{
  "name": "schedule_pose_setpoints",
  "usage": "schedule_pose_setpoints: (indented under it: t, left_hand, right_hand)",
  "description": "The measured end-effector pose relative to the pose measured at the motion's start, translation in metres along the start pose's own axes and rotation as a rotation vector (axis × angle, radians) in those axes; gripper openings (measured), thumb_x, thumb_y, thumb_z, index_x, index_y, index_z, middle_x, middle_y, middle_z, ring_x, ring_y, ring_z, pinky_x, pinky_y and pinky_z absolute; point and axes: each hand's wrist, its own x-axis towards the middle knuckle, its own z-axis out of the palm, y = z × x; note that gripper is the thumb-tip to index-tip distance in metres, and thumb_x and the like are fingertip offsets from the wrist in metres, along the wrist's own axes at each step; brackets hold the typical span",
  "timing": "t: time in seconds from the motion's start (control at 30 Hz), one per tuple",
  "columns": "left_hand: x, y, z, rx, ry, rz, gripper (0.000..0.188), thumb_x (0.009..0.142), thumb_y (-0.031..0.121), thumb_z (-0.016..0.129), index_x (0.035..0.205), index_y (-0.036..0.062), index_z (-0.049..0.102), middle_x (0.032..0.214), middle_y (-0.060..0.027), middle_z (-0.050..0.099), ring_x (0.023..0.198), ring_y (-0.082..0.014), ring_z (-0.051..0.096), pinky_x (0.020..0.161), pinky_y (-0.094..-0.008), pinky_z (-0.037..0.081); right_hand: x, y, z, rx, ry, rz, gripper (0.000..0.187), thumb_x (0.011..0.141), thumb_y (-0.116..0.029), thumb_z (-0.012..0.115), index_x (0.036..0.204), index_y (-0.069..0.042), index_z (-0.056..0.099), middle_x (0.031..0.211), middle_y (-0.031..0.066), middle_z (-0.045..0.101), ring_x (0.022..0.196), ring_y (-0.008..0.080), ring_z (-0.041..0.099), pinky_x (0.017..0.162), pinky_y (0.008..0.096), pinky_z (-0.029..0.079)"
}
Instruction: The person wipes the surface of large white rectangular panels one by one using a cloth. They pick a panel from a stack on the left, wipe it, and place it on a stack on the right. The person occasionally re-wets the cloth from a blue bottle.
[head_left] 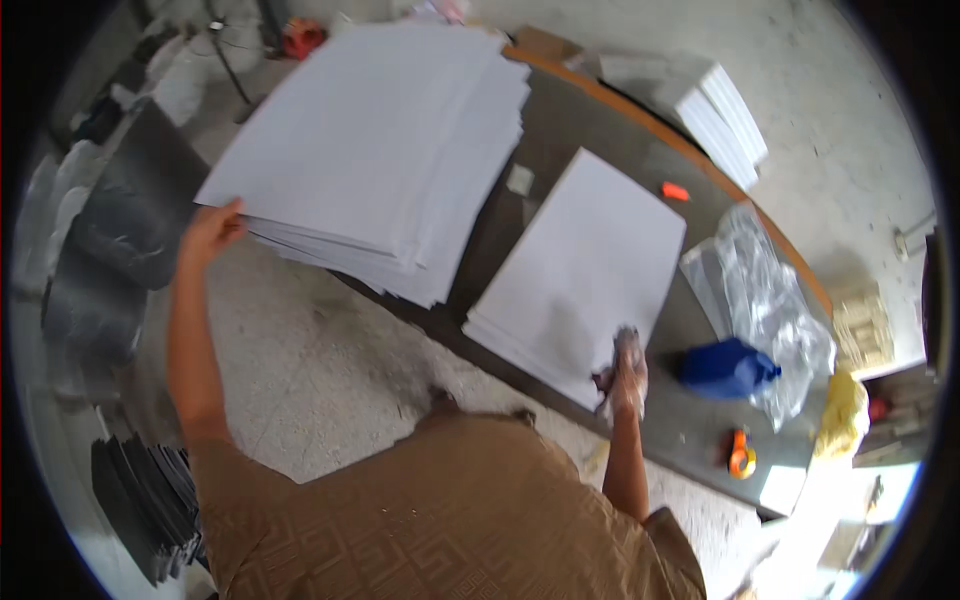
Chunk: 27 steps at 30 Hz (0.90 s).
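Observation:
A large, uneven stack of white sheets (340, 130) lies at the left end of the dark table and overhangs its near edge. My left hand (218, 225) is closed on the near left corner of the top sheet, bare arm stretched out. To the right lies a smaller, neater stack of white sheets (590, 260). On its near right corner rests my right hand (627, 375), covered in thin clear plastic with dark patches about the fingers. Those fingers look bunched together; whatever they hold is too blurred to make out.
Right of the smaller stack are a blue plastic jug (725, 370), crumpled clear plastic (765, 300) and an orange tape roll (741, 456). A small orange object (675, 191) lies near the table's far edge. Beyond it stand white panels (715, 115). Dark sheets (145, 510) stand at lower left.

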Motion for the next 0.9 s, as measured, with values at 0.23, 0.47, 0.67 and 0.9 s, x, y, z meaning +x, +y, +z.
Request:
schedule_pose_setpoints:
  t: [0.23, 0.47, 0.67, 0.9]
  left_hand:
    - [-0.102, -0.039, 0.136, 0.502, 0.758, 1.1, 0.023, 0.098, 0.021, 0.062, 0.088, 0.0009, 0.065, 0.064, -0.0025, 0.057, 0.055, -0.0114, 0.055, 0.049, -0.0296, 0.045]
    - [-0.163, -0.189, 0.4, 0.598, -0.343, 1.325, 0.033, 0.085, 0.01, 0.063, 0.115, -0.0019, 0.063, 0.125, -0.0178, 0.056, 0.118, -0.0336, 0.055, 0.099, -0.0442, 0.048]
    - [-0.141, -0.202, 0.451, 0.776, -0.37, 1.266, 0.051, 0.088, 0.026, 0.062, 0.13, -0.0014, 0.052, 0.139, -0.0176, 0.044, 0.134, -0.0354, 0.038, 0.115, -0.0462, 0.031]
    - [-0.131, -0.221, 0.464, 0.689, -0.361, 1.239, 0.058, 0.086, 0.036, 0.064, 0.13, -0.0002, 0.052, 0.134, -0.019, 0.046, 0.127, -0.0352, 0.042, 0.11, -0.0488, 0.035]
  right_hand:
    - [0.065, 0.031, 0.028, -0.677, -0.006, -0.755, 0.042, 0.092, -0.021, 0.066, 0.13, -0.007, 0.056, 0.106, 0.0134, 0.061, 0.083, 0.0234, 0.063, 0.071, 0.0361, 0.053]
    - [0.072, 0.021, 0.148, -0.893, -0.283, -1.109, 0.048, 0.076, -0.012, 0.076, 0.122, -0.013, 0.064, 0.114, 0.0206, 0.059, 0.104, 0.0386, 0.058, 0.088, 0.0469, 0.049]
    - [0.09, 0.051, 0.186, -1.158, -0.389, -1.18, 0.05, 0.074, -0.024, 0.075, 0.122, -0.017, 0.065, 0.116, 0.0181, 0.059, 0.104, 0.0381, 0.055, 0.085, 0.0493, 0.047]
    - [0.099, 0.075, 0.171, -1.163, -0.523, -1.163, 0.057, 0.074, -0.029, 0.074, 0.129, -0.021, 0.061, 0.12, 0.018, 0.054, 0.103, 0.0387, 0.054, 0.088, 0.0511, 0.045]
